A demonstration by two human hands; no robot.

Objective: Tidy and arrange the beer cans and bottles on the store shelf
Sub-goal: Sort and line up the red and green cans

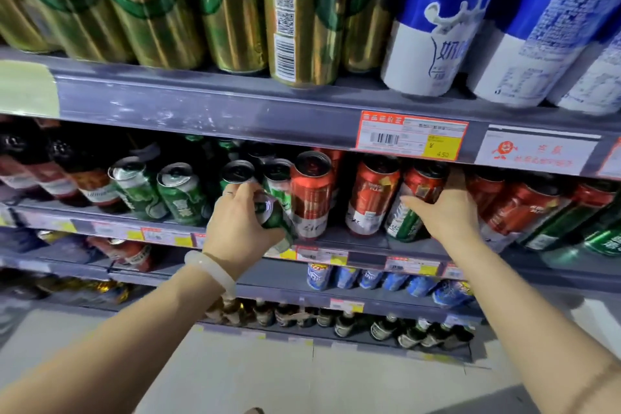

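Left hand (240, 223) wrapped around a green can (275, 217), tilted at the front edge of the middle shelf (356, 240). Right hand (447, 208) fingers spread against a red can (424, 186) and another green can (403, 223) below it

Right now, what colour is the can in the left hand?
Green, with some white; the can shows in the head view.

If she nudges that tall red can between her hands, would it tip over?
Probably fairly easily: the red can is tall and narrow, so a high push could topple it. Once down, its round body would likely roll. Its glossy surface may be slippery; the neighbouring cans might catch it.
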